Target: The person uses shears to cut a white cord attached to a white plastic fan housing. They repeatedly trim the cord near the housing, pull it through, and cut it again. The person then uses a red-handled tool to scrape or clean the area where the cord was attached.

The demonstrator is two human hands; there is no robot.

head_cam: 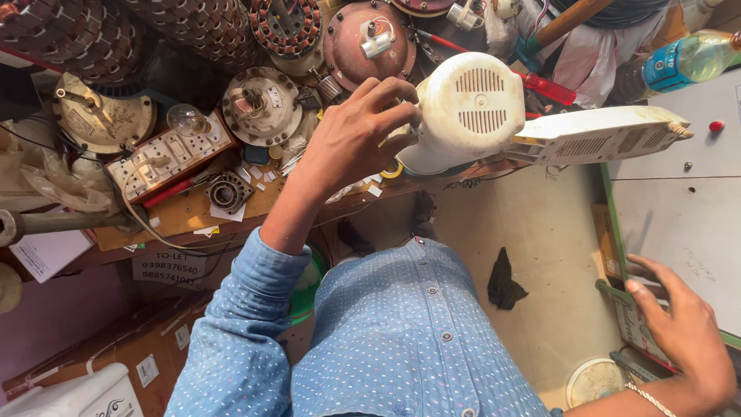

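The left hand gripped the white fan housing on the far bench. The right hand rested open on a board; steadying seemed next.

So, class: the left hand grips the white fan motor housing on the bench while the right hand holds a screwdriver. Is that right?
Not quite. The head view shows the right hand holding no screwdriver; it rests open on the edge of a white board. The left hand does grip the housing.
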